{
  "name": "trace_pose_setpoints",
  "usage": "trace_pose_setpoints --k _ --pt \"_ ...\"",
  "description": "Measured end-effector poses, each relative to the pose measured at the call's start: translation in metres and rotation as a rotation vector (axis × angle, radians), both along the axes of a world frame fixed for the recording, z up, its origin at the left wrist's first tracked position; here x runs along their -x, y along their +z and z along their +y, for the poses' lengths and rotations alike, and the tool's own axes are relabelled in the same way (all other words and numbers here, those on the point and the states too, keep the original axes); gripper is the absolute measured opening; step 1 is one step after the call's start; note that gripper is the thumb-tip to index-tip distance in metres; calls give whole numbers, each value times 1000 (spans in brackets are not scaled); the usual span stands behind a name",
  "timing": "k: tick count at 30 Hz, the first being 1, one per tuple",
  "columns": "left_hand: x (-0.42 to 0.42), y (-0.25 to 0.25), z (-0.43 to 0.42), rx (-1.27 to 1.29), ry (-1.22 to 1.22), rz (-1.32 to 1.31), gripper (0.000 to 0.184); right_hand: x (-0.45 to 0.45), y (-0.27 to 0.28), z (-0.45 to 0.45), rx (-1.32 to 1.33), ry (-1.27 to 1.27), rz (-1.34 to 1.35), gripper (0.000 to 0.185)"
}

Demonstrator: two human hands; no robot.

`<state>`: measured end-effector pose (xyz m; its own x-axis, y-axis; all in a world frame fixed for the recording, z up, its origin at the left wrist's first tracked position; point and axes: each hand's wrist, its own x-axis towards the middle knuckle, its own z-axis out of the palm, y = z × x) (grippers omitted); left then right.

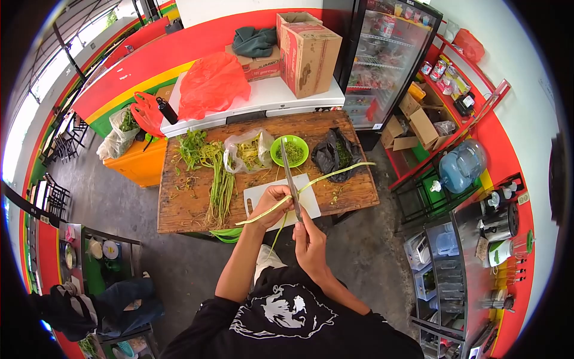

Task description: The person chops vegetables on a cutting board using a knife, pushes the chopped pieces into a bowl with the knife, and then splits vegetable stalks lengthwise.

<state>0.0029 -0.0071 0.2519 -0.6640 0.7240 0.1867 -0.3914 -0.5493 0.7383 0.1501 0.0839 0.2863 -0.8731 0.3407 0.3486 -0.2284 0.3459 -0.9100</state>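
Note:
Over a white cutting board (253, 192), my left hand (269, 203) is closed around a long, thin, pale-green bean (335, 173) that stretches out to both sides. My right hand (310, 244) grips a knife (290, 179), its blade pointing away from me and crossing the bean near my left fingers. A thin green strand (277, 236) hangs below my hands. Beyond the board stands a lime-green bowl (305, 157) of chopped greens. Left of it are a clear plastic bag (230, 157) with yellowish-green pieces and a bunch of leafy stems (220, 185). To the bowl's right lies a black plastic bag (326, 151) holding greens.
These things lie on a wooden table (353, 200); a green bundle (226, 236) shows at its near edge. Behind are a white freezer (263, 107), a cardboard box (311, 63) and a glass-door fridge (382, 66). Another person (113, 308) is at lower left. Metal shelving (445, 275) stands right.

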Motion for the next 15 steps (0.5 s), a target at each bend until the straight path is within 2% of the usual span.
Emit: trace_pose_setpoints --k 7,12,15 --pt "-2 6 0 -65 -53 -11 15 -1 6 0 -9 8 -19 40" --pt "-7 12 -7 -18 -63 80 23 -1 3 -3 -3 6 49 41" --pt "-4 7 -10 27 -44 55 22 -2 6 -4 2 21 35 41"
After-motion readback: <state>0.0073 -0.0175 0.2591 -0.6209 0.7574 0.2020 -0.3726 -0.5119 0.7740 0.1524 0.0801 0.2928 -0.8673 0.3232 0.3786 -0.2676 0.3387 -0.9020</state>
